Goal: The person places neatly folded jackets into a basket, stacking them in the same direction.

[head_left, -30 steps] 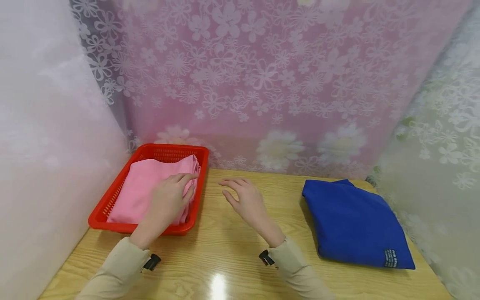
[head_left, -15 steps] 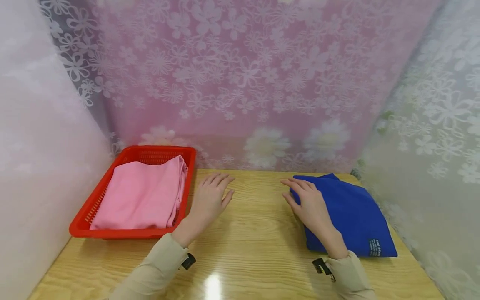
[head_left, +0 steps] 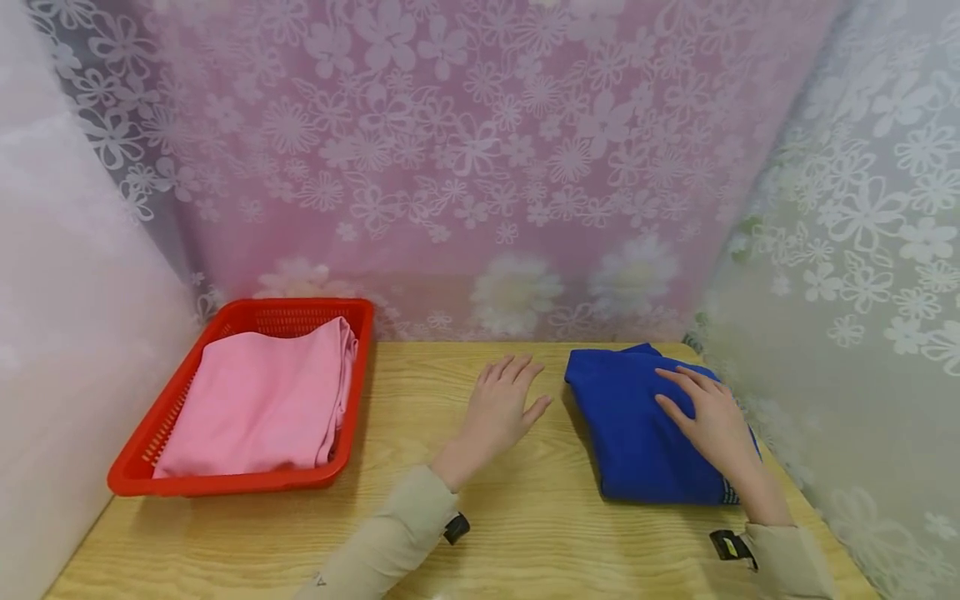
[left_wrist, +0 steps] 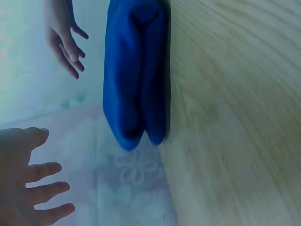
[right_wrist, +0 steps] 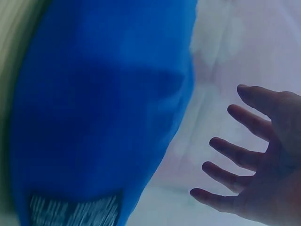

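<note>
In the head view, a wood-grained counter (head_left: 540, 533) meets a pink floral sheet (head_left: 465, 200). A folded blue cloth (head_left: 633, 442) lies toward the counter's right, the right hand (head_left: 718, 425) above it, the left hand (head_left: 498, 410) near, fingers relaxed, holding nothing. The left-wrist view shows the cloth's doubled edge; the right-wrist view, its dark label (right_wrist: 74, 209).

Left hand (head_left: 501, 406), shifted from over the pink cloth (head_left: 258, 400) to beside the blue cloth (head_left: 630, 433); right hand (head_left: 718, 427) (previously over the bare middle surface (head_left: 525, 533)), now over that blue cloth.
</note>
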Tool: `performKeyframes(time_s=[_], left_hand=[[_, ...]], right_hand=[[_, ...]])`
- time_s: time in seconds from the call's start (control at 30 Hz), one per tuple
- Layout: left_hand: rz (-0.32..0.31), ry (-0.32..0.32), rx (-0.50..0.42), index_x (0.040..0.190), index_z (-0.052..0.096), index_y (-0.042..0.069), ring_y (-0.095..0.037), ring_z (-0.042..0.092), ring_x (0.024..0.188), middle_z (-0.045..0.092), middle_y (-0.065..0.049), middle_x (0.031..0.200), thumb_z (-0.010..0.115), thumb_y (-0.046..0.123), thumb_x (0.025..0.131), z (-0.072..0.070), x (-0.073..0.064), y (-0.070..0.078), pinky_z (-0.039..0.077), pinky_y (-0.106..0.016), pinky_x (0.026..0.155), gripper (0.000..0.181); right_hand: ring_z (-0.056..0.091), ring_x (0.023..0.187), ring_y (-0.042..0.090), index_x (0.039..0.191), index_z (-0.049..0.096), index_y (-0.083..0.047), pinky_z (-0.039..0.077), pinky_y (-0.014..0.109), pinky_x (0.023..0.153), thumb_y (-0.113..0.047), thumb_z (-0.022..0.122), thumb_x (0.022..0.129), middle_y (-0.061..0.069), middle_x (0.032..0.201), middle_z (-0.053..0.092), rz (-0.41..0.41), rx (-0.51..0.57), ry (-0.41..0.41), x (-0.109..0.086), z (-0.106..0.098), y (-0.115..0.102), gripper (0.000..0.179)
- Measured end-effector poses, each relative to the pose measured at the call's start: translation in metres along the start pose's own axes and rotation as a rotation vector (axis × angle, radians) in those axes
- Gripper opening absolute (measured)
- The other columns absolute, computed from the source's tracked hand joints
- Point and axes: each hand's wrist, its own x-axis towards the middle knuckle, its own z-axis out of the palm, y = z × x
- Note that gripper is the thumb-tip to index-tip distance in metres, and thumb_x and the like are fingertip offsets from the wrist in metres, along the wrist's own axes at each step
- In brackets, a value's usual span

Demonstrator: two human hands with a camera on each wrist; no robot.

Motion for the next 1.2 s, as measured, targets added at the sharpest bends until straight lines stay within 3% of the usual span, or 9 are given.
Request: performKeyframes(time_s=[0.3, 0.47, 0.57, 0.77, 1.2], left_hand=[[0.013, -0.198, -0.104, 0.159, 0.035, 0.02, -0.029, 0.028, 0.152, 0.03, -0.002, 0.165, 0.039, 0.057, 0.105, 0.045, 0.016, 0.037, 0.028, -0.054, 0.119, 0.066], [0.044, -0.286, -0.125, 0.162, 0.027, 0.025, -0.027, 0.019, 0.155, 0.017, 0.002, 0.169, 0.037, 0.061, 0.103, 0.065, 0.018, 0.053, 0.025, -0.057, 0.12, 0.07], [0.067, -0.321, -0.09, 0.162, 0.026, 0.028, -0.023, 0.018, 0.156, 0.017, 0.003, 0.169, 0.036, 0.064, 0.102, 0.076, 0.019, 0.061, 0.028, -0.058, 0.119, 0.07], [0.059, -0.359, -0.027, 0.162, 0.026, 0.033, -0.02, 0.017, 0.155, 0.018, 0.005, 0.169, 0.035, 0.065, 0.102, 0.091, 0.015, 0.068, 0.031, -0.06, 0.116, 0.069], [0.039, -0.367, -0.046, 0.161, 0.026, 0.034, -0.021, 0.016, 0.156, 0.016, 0.006, 0.169, 0.038, 0.065, 0.102, 0.094, 0.016, 0.068, 0.027, -0.063, 0.116, 0.068]], right_hand=[[0.039, 0.123, 0.065, 0.144, 0.052, 0.0, 0.029, 0.079, 0.094, -0.022, 0.071, 0.096, 0.045, 0.139, 0.041, 0.028, 0.032, -0.071, -0.024, -0.007, 0.07, 0.055], [0.035, 0.122, 0.071, 0.152, 0.042, -0.001, 0.031, 0.079, 0.092, -0.035, 0.064, 0.101, 0.048, 0.144, 0.031, 0.105, 0.019, -0.233, -0.035, -0.003, 0.093, 0.065], [0.033, 0.124, 0.072, 0.153, 0.04, -0.001, 0.033, 0.079, 0.092, -0.038, 0.061, 0.102, 0.048, 0.147, 0.027, 0.136, 0.028, -0.301, -0.039, 0.003, 0.098, 0.067], [0.028, 0.129, 0.071, 0.154, 0.04, -0.002, 0.03, 0.079, 0.095, -0.037, 0.061, 0.102, 0.047, 0.151, 0.024, 0.159, 0.089, -0.285, -0.043, 0.011, 0.098, 0.066], [0.021, 0.135, 0.069, 0.157, 0.034, -0.004, 0.027, 0.08, 0.097, -0.042, 0.056, 0.104, 0.045, 0.154, 0.017, 0.202, 0.089, -0.322, -0.041, 0.01, 0.094, 0.069]])
